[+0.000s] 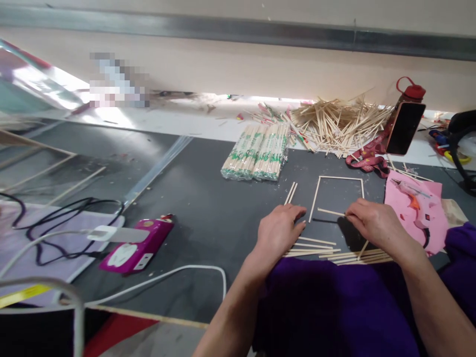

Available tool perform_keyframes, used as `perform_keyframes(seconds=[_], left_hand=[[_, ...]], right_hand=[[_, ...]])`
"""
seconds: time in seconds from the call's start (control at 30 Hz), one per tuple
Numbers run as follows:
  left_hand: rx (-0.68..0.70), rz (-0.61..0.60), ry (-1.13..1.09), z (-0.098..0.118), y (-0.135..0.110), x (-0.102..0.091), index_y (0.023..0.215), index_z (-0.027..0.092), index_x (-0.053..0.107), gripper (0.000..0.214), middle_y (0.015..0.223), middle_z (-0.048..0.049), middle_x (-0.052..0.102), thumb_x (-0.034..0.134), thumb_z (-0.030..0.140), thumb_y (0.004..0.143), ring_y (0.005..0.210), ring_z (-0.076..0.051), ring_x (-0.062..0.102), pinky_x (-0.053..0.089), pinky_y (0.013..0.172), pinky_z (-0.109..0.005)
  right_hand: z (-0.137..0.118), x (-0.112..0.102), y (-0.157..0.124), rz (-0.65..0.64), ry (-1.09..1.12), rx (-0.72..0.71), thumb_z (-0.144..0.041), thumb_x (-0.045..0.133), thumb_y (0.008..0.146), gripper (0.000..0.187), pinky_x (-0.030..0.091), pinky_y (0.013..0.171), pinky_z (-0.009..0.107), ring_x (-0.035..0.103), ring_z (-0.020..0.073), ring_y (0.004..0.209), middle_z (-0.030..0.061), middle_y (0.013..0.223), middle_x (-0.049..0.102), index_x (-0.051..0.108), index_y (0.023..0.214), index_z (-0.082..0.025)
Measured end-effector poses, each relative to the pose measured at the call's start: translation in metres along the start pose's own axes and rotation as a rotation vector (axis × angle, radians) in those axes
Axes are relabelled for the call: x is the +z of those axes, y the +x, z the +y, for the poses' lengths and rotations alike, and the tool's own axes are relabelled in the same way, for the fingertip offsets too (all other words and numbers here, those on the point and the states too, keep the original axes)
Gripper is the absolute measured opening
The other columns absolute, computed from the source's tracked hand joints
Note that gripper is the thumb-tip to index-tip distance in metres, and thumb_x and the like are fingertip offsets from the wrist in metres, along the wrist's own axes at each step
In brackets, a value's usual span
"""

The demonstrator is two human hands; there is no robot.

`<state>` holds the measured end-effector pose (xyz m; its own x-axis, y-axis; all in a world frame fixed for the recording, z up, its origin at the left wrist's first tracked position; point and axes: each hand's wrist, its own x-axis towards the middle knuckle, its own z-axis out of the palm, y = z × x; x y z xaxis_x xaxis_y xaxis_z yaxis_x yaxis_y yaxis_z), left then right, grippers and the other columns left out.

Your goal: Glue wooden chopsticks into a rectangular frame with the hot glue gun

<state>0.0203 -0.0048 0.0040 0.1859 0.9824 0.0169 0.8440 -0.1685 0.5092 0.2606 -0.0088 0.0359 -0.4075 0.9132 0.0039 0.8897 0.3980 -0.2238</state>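
Note:
My right hand point(375, 223) pinches one end of a thin wooden chopstick point(327, 211), held slightly above the grey tabletop so that it casts a shadow. Just beyond it lies a three-sided frame of joined sticks point(340, 177), its near side open. To the left of that frame, my left hand point(280, 228) rests with thumb and fingers apart and nothing visible between them. Two loose sticks point(291, 193) lie beyond my left hand. Several more loose sticks point(316, 245) are spread along the near table edge, between my hands and partly under them.
A pink glue gun point(420, 203) lies on a pink sheet point(394, 186) at right. Behind are plastic-wrapped chopstick packs point(256, 151), a heap of sticks point(338, 124), and a phone point(405, 128) leaning on a red-capped bottle point(413, 91). A purple power strip point(137, 245) with cables sits left.

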Motion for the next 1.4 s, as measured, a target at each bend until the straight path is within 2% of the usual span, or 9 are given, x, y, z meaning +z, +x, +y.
perform_keyframes(seconds=[0.1,0.23,0.37,0.5,0.63,0.8,1.1,1.4], left_hand=[[-0.016,-0.010,0.008,-0.007,-0.002,0.001,0.093,0.028,0.071,0.024,0.087,-0.0026,0.069,0.059,0.016,0.076,0.083,-0.020,0.061,0.042,0.069,-0.027],[0.012,0.033,0.001,-0.010,0.005,0.001,0.094,0.027,0.071,0.023,0.095,-0.0048,0.069,0.059,0.018,0.077,0.091,-0.023,0.060,0.045,0.074,-0.030],[0.145,-0.052,-0.005,-0.010,0.022,0.000,0.091,0.028,0.073,0.024,0.096,-0.0037,0.071,0.057,0.016,0.079,0.096,-0.024,0.059,0.045,0.084,-0.035],[0.260,-0.120,-0.094,-0.014,0.035,0.000,0.092,0.028,0.074,0.028,0.098,-0.0033,0.071,0.057,0.012,0.078,0.099,-0.024,0.058,0.044,0.090,-0.038],[0.314,-0.130,-0.145,-0.018,0.034,-0.001,0.095,0.028,0.074,0.028,0.098,-0.0031,0.071,0.059,0.013,0.078,0.098,-0.022,0.058,0.042,0.092,-0.038],[0.380,-0.145,-0.047,-0.018,0.030,0.000,0.098,0.024,0.073,0.024,0.101,-0.0034,0.070,0.061,0.015,0.081,0.099,-0.022,0.057,0.044,0.092,-0.038],[0.419,-0.137,0.064,-0.022,0.033,0.008,0.097,0.024,0.074,0.018,0.100,-0.0022,0.069,0.062,0.020,0.084,0.098,-0.020,0.057,0.045,0.090,-0.035],[0.381,-0.139,0.099,-0.017,0.031,0.006,0.096,0.025,0.074,0.016,0.099,-0.0022,0.068,0.064,0.025,0.084,0.098,-0.020,0.057,0.044,0.088,-0.034]], right_hand=[[-0.002,0.003,0.002,-0.011,-0.078,-0.014,-0.025,0.048,0.093,0.020,0.027,0.053,0.025,0.059,0.0129,0.066,0.0012,0.082,0.064,0.067,0.087,-0.023],[-0.008,0.006,0.006,-0.067,-0.166,-0.046,-0.025,0.048,0.093,0.020,0.025,0.052,0.026,0.061,0.0146,0.069,0.0013,0.083,0.065,0.068,0.089,-0.024],[-0.012,0.003,0.007,-0.152,-0.241,-0.050,-0.026,0.047,0.093,0.021,0.022,0.051,0.027,0.063,0.0168,0.070,0.0021,0.081,0.065,0.067,0.087,-0.023],[-0.009,0.004,0.007,-0.168,-0.290,-0.064,-0.024,0.046,0.094,0.022,0.021,0.050,0.028,0.063,0.0173,0.069,0.0032,0.080,0.064,0.066,0.085,-0.023],[-0.005,0.007,0.007,-0.172,-0.302,-0.077,-0.025,0.044,0.095,0.023,0.023,0.051,0.029,0.063,0.0176,0.070,0.0039,0.079,0.064,0.066,0.086,-0.023],[-0.011,0.006,0.011,-0.221,-0.313,-0.075,-0.025,0.040,0.096,0.027,0.027,0.053,0.027,0.063,0.0171,0.072,0.0048,0.083,0.064,0.066,0.089,-0.022],[-0.018,-0.001,0.017,-0.330,-0.331,-0.080,-0.020,0.039,0.095,0.026,0.036,0.060,0.025,0.061,0.0164,0.079,0.0076,0.092,0.064,0.065,0.097,-0.021],[-0.017,0.000,0.017,-0.327,-0.349,-0.109,-0.017,0.040,0.094,0.025,0.036,0.059,0.026,0.062,0.0171,0.078,0.0073,0.091,0.063,0.065,0.096,-0.021]])
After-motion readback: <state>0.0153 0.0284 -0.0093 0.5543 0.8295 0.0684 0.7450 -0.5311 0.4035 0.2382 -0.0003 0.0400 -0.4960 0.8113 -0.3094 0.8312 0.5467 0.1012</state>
